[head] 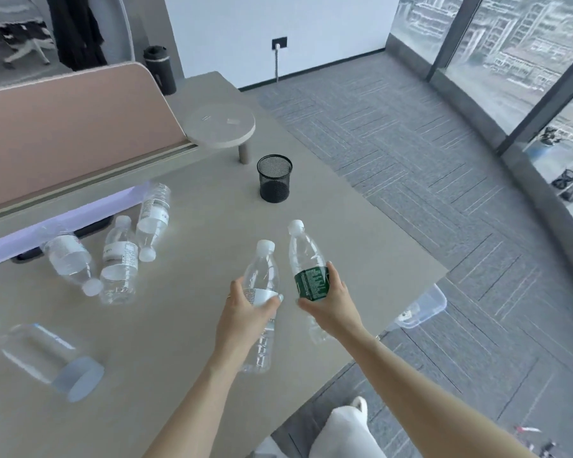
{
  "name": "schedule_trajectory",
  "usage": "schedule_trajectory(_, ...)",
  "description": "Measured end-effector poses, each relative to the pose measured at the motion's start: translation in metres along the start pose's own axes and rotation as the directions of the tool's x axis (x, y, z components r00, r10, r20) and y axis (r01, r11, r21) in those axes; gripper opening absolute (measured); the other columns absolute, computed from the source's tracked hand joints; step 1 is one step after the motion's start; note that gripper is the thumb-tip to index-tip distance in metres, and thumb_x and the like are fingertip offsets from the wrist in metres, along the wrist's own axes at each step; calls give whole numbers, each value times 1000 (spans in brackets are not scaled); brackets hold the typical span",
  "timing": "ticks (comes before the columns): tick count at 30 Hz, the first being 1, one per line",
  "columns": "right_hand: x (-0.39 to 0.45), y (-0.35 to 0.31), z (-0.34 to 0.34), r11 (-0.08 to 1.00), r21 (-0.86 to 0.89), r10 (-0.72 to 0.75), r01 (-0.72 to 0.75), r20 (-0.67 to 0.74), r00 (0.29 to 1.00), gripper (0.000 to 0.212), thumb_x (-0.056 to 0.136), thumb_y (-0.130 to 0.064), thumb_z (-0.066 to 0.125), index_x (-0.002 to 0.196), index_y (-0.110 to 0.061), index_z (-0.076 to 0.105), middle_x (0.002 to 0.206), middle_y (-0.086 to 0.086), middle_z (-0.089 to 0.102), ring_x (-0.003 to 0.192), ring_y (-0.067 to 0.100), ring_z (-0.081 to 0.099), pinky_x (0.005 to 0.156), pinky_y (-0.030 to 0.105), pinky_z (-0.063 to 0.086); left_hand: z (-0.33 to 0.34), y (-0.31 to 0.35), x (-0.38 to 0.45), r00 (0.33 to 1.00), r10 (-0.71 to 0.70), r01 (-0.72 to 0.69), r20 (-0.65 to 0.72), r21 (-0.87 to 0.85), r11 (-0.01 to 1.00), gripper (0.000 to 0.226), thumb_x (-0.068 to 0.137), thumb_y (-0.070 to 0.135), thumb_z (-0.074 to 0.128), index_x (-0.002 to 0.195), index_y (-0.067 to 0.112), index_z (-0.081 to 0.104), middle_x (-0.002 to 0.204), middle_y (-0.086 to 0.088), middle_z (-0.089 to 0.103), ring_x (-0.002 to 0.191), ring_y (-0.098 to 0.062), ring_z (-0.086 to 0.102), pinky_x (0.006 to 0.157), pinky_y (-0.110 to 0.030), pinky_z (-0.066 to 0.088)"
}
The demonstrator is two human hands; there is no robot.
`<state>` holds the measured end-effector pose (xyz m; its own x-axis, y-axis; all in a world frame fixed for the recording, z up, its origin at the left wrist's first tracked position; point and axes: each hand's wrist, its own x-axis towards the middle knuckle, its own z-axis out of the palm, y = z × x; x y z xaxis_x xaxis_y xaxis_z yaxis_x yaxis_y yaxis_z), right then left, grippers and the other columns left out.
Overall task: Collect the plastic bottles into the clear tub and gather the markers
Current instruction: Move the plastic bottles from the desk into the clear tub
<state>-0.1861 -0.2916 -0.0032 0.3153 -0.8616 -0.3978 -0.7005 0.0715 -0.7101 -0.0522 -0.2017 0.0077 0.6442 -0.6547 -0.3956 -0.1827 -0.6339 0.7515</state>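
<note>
My left hand [245, 302] grips a clear plastic bottle with a white label [262, 276] around its middle, cap pointing away from me. My right hand [331, 299] grips a clear bottle with a green label [306, 259] beside it. Both are held above the beige desk [186, 342] near its right edge. Three more white-labelled bottles lie on the desk to the left: one [70, 259], one [119, 262] and one [154, 216]. A clear tub [424, 309] sits on the floor just past the desk's right edge, mostly hidden by the desk. No markers are visible.
A black mesh pen cup [274, 178] stands on the desk ahead of my hands. A clear jar with a grey lid [52, 358] lies on its side at the left. A round raised shelf [220, 125] and a pink divider [73, 127] border the far side.
</note>
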Motion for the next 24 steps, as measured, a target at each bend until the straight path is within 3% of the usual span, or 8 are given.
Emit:
schedule_trajectory(6, 5, 31, -53, 995, 98, 6, 3, -92, 996, 93, 73, -38, 68, 148, -35, 13, 126, -4, 44, 97, 15, 58, 83, 40, 54, 46, 51, -9, 993, 102, -105, 62, 46, 993, 68, 77, 47, 65, 132, 27, 30, 127, -1, 52, 107, -22, 54, 84, -32, 45)
schedule_trajectory(13, 28, 79, -138, 989, 145, 7, 15, -152, 988, 97, 72, -40, 68, 149, -34, 11, 124, -2, 45, 92, 14, 58, 75, 38, 57, 126, 128, -18, 973, 206, -215, 104, 88, 973, 72, 75, 48, 65, 134, 25, 30, 130, -1, 51, 112, -23, 54, 93, -38, 47)
schedule_trajectory(16, 40, 113, -182, 992, 129, 24, -1, -176, 984, 96, 67, -43, 68, 147, -36, 15, 123, -3, 48, 96, 18, 59, 75, 41, 56, 171, 153, -25, 971, 207, -217, 117, 81, 973, 74, 78, 46, 65, 138, 22, 28, 137, -2, 46, 118, -23, 50, 91, -31, 43)
schedule_trajectory(20, 55, 156, -235, 994, 103, 66, -48, -182, 981, 89, 71, -40, 68, 145, -35, 19, 121, -3, 48, 97, 16, 56, 70, 34, 51, 242, 183, -39, 969, 178, -190, 171, 56, 980, 74, 80, 44, 64, 139, 21, 26, 139, -3, 45, 119, -22, 49, 84, -27, 37)
schedule_trajectory(24, 70, 191, -271, 990, 127, 82, -58, -188, 979, 85, 64, -47, 66, 139, -33, 27, 117, -3, 53, 93, 17, 60, 73, 42, 56, 296, 206, -47, 963, 158, -171, 217, 44, 984, 72, 80, 44, 64, 138, 22, 27, 140, -2, 44, 121, -22, 49, 84, -29, 38)
